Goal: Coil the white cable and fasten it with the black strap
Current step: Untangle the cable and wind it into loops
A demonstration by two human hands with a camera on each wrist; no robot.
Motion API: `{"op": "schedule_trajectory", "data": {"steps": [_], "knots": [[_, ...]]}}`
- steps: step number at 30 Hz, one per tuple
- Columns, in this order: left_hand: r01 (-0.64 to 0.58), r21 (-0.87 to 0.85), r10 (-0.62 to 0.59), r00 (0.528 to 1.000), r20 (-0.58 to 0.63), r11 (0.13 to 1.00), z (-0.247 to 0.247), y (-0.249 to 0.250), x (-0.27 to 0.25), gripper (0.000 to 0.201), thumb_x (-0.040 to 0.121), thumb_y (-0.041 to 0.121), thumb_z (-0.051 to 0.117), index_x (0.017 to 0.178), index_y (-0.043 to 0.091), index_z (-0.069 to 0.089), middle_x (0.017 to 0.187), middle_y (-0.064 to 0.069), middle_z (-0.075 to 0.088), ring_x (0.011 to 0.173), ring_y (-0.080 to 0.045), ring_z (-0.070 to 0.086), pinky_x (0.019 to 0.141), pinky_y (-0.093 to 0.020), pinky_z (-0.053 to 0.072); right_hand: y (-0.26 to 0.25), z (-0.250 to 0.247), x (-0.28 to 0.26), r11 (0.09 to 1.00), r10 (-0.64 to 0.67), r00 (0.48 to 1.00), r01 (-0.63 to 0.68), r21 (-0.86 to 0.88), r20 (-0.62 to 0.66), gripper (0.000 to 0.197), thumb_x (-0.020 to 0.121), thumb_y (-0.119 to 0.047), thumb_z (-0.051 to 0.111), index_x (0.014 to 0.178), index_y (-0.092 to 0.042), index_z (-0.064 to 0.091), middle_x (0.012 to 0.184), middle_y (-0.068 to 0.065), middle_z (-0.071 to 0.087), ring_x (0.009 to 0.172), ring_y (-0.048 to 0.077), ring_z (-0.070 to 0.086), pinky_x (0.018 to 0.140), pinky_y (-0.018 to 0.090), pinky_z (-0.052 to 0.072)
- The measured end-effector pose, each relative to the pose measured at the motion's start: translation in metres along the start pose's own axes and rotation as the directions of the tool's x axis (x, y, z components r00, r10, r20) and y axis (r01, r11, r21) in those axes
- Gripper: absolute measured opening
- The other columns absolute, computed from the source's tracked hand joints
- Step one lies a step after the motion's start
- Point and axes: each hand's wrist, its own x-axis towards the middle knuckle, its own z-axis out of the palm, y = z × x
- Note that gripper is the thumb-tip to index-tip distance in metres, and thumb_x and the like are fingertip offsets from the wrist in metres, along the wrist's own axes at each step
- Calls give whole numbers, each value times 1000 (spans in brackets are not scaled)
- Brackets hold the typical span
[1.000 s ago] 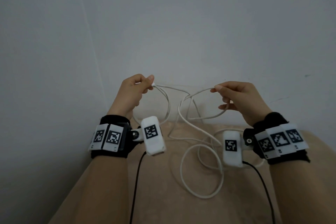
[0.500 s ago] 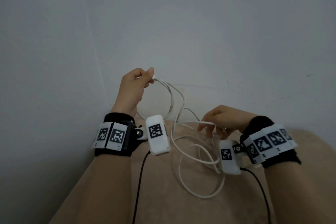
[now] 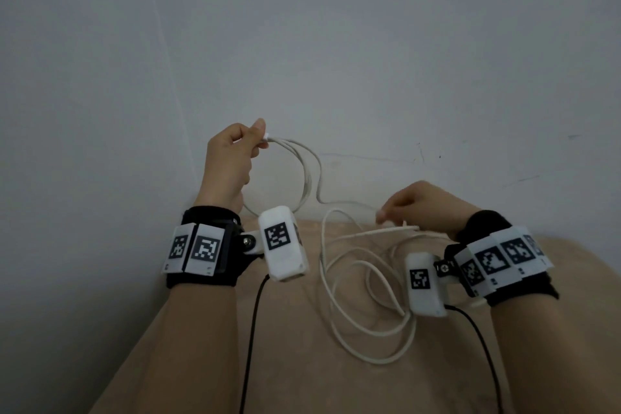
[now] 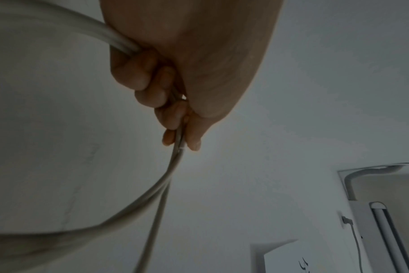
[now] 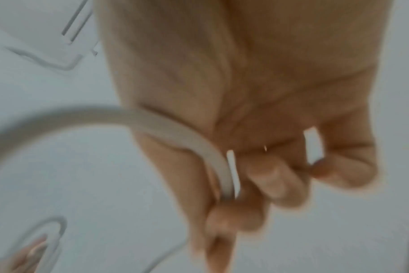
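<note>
The white cable (image 3: pixel 339 299) lies in loose loops on the beige surface (image 3: pixel 201 363) and rises to my raised left hand (image 3: pixel 235 158), which pinches a small coil of it between thumb and curled fingers (image 4: pixel 175 133). In the left wrist view the cable (image 4: pixel 156 186) leaves the pinch as two strands. My right hand (image 3: pixel 416 208) is lower, just over the surface, and holds a strand of the cable (image 5: pixel 213 147) between thumb and curled fingers (image 5: pixel 224 219). No black strap shows in any view.
A plain grey wall (image 3: pixel 336 44) stands close behind the hands. Black leads (image 3: pixel 252 329) run from the wrist cameras down along both forearms. The beige surface ends near the wall.
My right hand came away from the left and dropped to the right, low over the surface, where it holds another stretch of cable. The left hand rose a little with its coil.
</note>
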Motion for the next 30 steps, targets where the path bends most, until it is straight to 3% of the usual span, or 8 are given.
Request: {"op": "schedule_trajectory", "data": {"steps": [3,6,7,9,13,19,24,30], "knots": [[29,21,-29,1000,8,999,-1,-3,0,32,94,33,57,68,15,52,42,18,47,41,-2,31,36,-14,20,4,0,5,876,81,955,69,477,-287,21,93,-15,58,78,-4,68,65,2,54,53,11,54,49,14,47],[74,45,-74,997,-1,996,0,-9,1,33,93,33,58,66,16,50,52,15,51,46,-4,31,35,-14,19,3,-3,6,435,163,956,154,887,-245,20,95,-12,54,82,1,61,67,4,46,37,4,43,41,15,44],[91,49,-91,996,-10,995,0,-10,2,34,93,33,58,65,16,49,58,10,52,47,-5,30,35,-14,19,4,-4,6,372,163,960,153,916,-226,20,96,-14,53,85,0,61,67,3,44,33,2,36,35,13,35],[125,49,-123,992,-24,991,0,-13,2,34,93,34,58,65,16,49,65,6,50,45,-6,28,35,-15,18,7,-6,6,439,174,951,156,885,-254,20,96,-20,54,88,-4,63,66,1,41,34,2,30,31,13,24],[148,50,-147,989,-33,988,-1,-16,1,32,93,34,58,68,14,52,62,6,47,43,-5,27,38,-17,17,7,-5,-1,806,223,881,74,587,-417,19,91,-27,62,84,-14,73,73,-2,47,55,10,33,49,23,25],[162,26,-158,980,-123,986,-7,-18,3,32,94,34,58,68,15,52,63,6,47,53,-8,32,40,-18,22,20,-5,7,923,272,799,-59,380,-536,15,79,-42,68,77,-27,73,92,-2,70,94,21,61,88,38,49],[142,8,-141,985,-99,990,-4,-13,2,33,94,33,57,68,14,51,62,5,47,50,-7,31,34,-15,21,21,-7,3,951,254,810,-111,287,-529,21,83,-48,63,77,-29,71,82,-3,69,87,21,62,82,36,48],[136,-7,-135,989,62,991,16,0,-5,36,93,33,59,63,17,48,63,4,46,34,-2,23,33,-15,16,5,-12,1,954,124,864,31,297,-488,16,90,-30,62,94,-17,68,96,0,65,96,15,56,82,27,39]]}}
